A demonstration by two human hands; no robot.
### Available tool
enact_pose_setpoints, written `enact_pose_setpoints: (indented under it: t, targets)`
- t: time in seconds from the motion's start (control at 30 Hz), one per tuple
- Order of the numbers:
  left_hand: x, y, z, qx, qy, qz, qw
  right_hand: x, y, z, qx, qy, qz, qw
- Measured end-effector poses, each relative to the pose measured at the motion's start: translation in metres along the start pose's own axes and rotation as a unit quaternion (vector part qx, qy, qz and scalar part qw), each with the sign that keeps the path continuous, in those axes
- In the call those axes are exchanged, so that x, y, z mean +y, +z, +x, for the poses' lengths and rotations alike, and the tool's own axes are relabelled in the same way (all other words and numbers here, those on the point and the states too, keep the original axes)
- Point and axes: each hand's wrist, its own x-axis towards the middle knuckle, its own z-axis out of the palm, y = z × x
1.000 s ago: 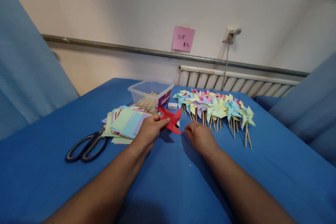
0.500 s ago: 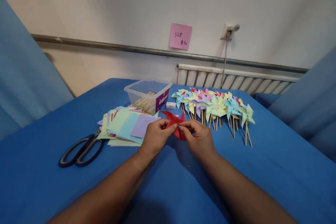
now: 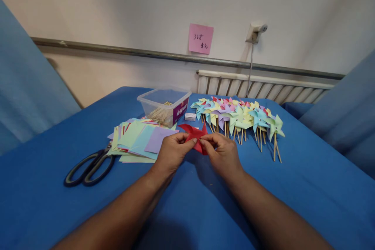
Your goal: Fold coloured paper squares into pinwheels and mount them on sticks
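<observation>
A red paper pinwheel [image 3: 195,133], with its blades folded in, is held up between both hands above the table. My left hand [image 3: 175,151] is closed on its left side, thumb lying near the centre. My right hand [image 3: 222,151] pinches close to the middle from the right. Whether a small pin sits between those fingertips is too small to tell. No stick shows on this pinwheel. Just left of my left hand lies a stack of coloured paper sheets [image 3: 137,140], with purple, blue and green ones on top.
Black-handled scissors [image 3: 90,168] lie at the left, blades under the paper. A clear plastic tub [image 3: 159,99] of wooden sticks and a small white box [image 3: 190,116] stand behind. Finished pinwheels on sticks [image 3: 240,117] are grouped at the back right. Blue cloth covers the table [image 3: 293,199].
Both hands keep their grip on the red pinwheel, with only a slight shift of the fingertips at its centre. The whole view has moved very slightly.
</observation>
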Motion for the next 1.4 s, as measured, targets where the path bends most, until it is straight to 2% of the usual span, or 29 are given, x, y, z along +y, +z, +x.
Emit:
enact_pose_setpoints:
  t: [0.27,0.5,0.67,0.93,1.4]
  targets:
    - [0.0024,-0.0002,-0.0012,-0.008,-0.045,-0.029,0.999,-0.0012,0.0,-0.0007,-0.004,0.023,0.011,1.0]
    - [0.0032,-0.0009,-0.0012,-0.022,-0.042,-0.027,0.999,-0.0036,-0.0017,0.0006,-0.001,-0.005,-0.019,1.0]
    - [-0.0007,-0.0012,0.0007,-0.011,-0.026,-0.005,1.0,-0.0067,-0.0028,-0.0007,-0.003,-0.02,-0.049,0.999]
    - [-0.0052,-0.0025,0.0024,-0.007,-0.001,0.029,1.0,-0.0059,-0.0021,-0.0015,-0.001,-0.007,-0.035,0.999]
    - [-0.002,0.0004,-0.0056,0.026,0.112,0.133,0.985,-0.0078,-0.0034,-0.002,-0.014,-0.004,-0.039,0.999]
